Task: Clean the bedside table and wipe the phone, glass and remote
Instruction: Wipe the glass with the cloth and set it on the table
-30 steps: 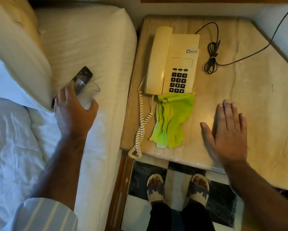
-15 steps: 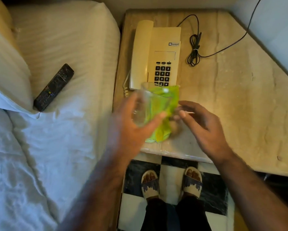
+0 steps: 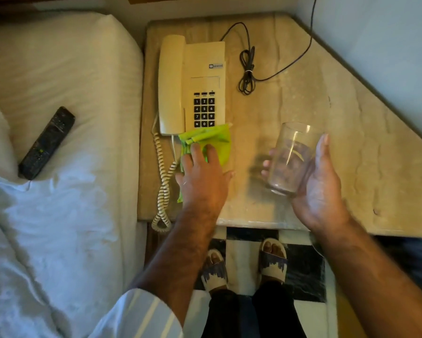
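A clear drinking glass (image 3: 290,157) is held tilted above the marble bedside table (image 3: 351,147) by my right hand (image 3: 314,186), fingers wrapped around it. My left hand (image 3: 202,179) lies palm down on the green cloth (image 3: 217,140), which sits on the table just in front of the cream phone (image 3: 192,86). The phone stands at the table's back left with its handset on the cradle. The black remote (image 3: 47,142) lies on the bed (image 3: 70,69), apart from both hands.
The phone's coiled cord (image 3: 162,181) hangs over the table's front left edge. A bundled black cable (image 3: 247,69) lies behind the phone's right side and runs to the wall. A pillow and rumpled white sheet (image 3: 46,228) are at left. My sandalled feet (image 3: 244,262) stand on checkered tiles.
The glass went from my left hand at the bed to my right hand over the table. My left hand then dropped onto the green cloth. The remote stayed on the bed.
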`<state>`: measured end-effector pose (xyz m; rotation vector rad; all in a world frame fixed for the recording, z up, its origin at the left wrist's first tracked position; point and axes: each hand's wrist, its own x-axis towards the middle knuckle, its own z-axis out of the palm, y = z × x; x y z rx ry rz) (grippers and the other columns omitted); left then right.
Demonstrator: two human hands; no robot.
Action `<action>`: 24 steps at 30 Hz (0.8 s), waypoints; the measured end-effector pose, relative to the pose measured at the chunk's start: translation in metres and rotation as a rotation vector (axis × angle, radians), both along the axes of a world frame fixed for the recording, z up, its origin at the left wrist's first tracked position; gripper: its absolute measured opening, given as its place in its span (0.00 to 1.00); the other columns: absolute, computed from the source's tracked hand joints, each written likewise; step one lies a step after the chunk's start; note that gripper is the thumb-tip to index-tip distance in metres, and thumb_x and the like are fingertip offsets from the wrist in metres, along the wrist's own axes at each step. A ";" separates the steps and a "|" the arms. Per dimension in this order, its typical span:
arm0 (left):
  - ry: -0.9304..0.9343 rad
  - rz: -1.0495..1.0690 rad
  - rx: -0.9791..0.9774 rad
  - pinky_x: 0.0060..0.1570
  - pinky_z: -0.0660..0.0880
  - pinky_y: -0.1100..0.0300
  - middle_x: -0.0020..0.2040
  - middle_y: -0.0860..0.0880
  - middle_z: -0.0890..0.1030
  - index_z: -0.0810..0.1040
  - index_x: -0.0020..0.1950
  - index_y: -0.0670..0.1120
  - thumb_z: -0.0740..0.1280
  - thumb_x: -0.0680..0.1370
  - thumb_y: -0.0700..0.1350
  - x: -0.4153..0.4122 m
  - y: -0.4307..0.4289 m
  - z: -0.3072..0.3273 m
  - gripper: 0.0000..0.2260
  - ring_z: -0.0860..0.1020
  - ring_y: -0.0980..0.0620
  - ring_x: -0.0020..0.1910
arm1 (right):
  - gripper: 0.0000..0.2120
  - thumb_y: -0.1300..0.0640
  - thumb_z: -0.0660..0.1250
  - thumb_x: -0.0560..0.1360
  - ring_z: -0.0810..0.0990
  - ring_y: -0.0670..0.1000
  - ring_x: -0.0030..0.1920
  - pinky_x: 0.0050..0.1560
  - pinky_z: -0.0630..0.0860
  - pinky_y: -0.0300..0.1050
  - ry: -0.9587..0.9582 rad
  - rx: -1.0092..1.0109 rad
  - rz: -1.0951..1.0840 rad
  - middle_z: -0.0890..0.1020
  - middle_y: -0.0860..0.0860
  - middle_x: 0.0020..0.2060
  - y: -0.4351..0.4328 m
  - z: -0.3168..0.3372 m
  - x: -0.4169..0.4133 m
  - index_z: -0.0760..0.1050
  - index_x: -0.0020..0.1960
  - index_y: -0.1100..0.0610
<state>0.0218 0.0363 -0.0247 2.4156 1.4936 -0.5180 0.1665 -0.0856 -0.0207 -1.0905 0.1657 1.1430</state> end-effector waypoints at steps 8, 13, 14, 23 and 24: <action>-0.537 0.306 -0.271 0.57 0.78 0.52 0.63 0.47 0.80 0.74 0.73 0.50 0.67 0.83 0.46 -0.010 0.007 0.007 0.17 0.80 0.49 0.56 | 0.22 0.43 0.75 0.76 0.86 0.52 0.50 0.49 0.86 0.56 0.058 -0.048 -0.065 0.86 0.52 0.52 -0.003 0.002 0.002 0.80 0.64 0.54; -0.997 0.276 -0.402 0.56 0.77 0.69 0.61 0.59 0.79 0.74 0.71 0.63 0.62 0.82 0.61 0.012 -0.048 0.045 0.18 0.79 0.62 0.60 | 0.24 0.45 0.70 0.81 0.83 0.60 0.56 0.61 0.80 0.64 -0.163 -0.075 0.104 0.84 0.65 0.57 0.013 0.008 -0.010 0.77 0.65 0.65; -0.983 0.221 -0.361 0.63 0.72 0.70 0.67 0.57 0.75 0.71 0.76 0.61 0.59 0.83 0.62 0.020 -0.058 0.044 0.22 0.74 0.62 0.67 | 0.24 0.45 0.67 0.82 0.82 0.63 0.58 0.64 0.77 0.66 -0.179 -0.072 0.118 0.83 0.66 0.58 0.016 0.011 -0.015 0.77 0.65 0.64; -0.967 0.650 -0.638 0.53 0.78 0.61 0.49 0.67 0.84 0.80 0.57 0.66 0.49 0.85 0.66 0.051 -0.042 0.035 0.19 0.82 0.70 0.50 | 0.25 0.43 0.63 0.84 0.84 0.62 0.66 0.69 0.79 0.63 -0.187 -0.049 0.059 0.85 0.63 0.63 0.016 0.028 -0.024 0.81 0.68 0.63; -0.958 0.604 -0.611 0.49 0.76 0.65 0.47 0.69 0.82 0.78 0.57 0.67 0.48 0.85 0.67 0.048 -0.055 0.037 0.19 0.81 0.72 0.49 | 0.22 0.42 0.63 0.84 0.87 0.58 0.60 0.63 0.83 0.59 -0.165 -0.048 0.037 0.88 0.59 0.57 0.017 0.029 -0.022 0.85 0.62 0.59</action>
